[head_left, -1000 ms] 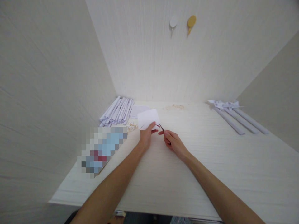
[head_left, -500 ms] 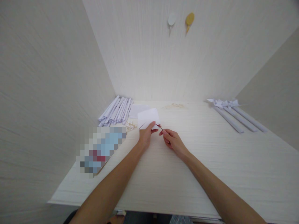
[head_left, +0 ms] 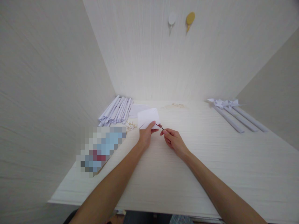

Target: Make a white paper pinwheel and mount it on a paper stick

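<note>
My left hand (head_left: 146, 136) pinches a folded white paper piece (head_left: 148, 117) at its lower right corner, holding it up off the desk (head_left: 210, 161). My right hand (head_left: 173, 140) is closed in a pinch on a thin dark pin or stick (head_left: 160, 126) whose tip meets that same corner of the paper. The two hands sit close together near the middle of the desk, fingertips almost touching.
A bundle of rolled white paper sticks (head_left: 116, 110) lies at the back left, with a flat white sheet (head_left: 137, 109) beside it. Finished white paper pinwheels on sticks (head_left: 233, 113) lie at the back right. Small pale bits (head_left: 131, 125) are scattered near the bundle. Two hooks (head_left: 181, 19) hang on the wall.
Almost nothing differs; the hands and paper have shifted only slightly, and the pinch on the pin and paper is the same.
</note>
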Motion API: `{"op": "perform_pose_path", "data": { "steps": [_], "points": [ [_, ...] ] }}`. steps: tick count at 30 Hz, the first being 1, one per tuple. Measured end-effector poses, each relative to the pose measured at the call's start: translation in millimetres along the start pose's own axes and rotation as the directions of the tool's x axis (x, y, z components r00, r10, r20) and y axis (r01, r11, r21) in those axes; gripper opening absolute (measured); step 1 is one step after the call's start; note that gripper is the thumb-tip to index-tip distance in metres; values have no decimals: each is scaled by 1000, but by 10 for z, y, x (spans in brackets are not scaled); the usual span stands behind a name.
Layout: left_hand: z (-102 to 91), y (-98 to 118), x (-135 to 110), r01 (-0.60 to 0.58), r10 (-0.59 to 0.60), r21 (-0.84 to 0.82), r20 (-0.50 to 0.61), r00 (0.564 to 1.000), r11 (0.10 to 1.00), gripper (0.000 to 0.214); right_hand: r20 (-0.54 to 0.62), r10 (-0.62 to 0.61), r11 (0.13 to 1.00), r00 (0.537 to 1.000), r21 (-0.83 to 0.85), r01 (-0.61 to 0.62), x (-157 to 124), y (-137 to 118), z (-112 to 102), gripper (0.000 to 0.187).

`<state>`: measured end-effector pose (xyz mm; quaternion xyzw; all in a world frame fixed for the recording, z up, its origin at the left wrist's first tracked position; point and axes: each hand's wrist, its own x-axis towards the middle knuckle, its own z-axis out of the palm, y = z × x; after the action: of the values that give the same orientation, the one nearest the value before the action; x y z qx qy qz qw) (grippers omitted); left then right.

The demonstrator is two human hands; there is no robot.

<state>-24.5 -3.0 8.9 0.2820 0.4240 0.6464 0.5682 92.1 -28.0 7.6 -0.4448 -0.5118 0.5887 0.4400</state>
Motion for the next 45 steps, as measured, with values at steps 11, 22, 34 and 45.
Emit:
{"op": "perform_pose_path", "data": {
  "steps": [11,22,34,45],
  "points": [
    [6,-26,-4,-17,17,-12,-9,1000,1000,19,-20,2,1000,1000,1,-2,-2,-16,19,27],
    [14,-25,-3,2,-2,-4,-51,999,1000,18,-40,9,1000,999,-3,-9,-6,-16,21,28],
    [13,-31,-5,-4,3,-30,-58,998,1000,20,-48,0,1000,999,-7,0,5,11,15,26],
    [24,13,-11,-14,12,-24,-82,997,1000,14,-24,-16,1000,1000,-3,16,-15,5,41,30]
  ]
}}
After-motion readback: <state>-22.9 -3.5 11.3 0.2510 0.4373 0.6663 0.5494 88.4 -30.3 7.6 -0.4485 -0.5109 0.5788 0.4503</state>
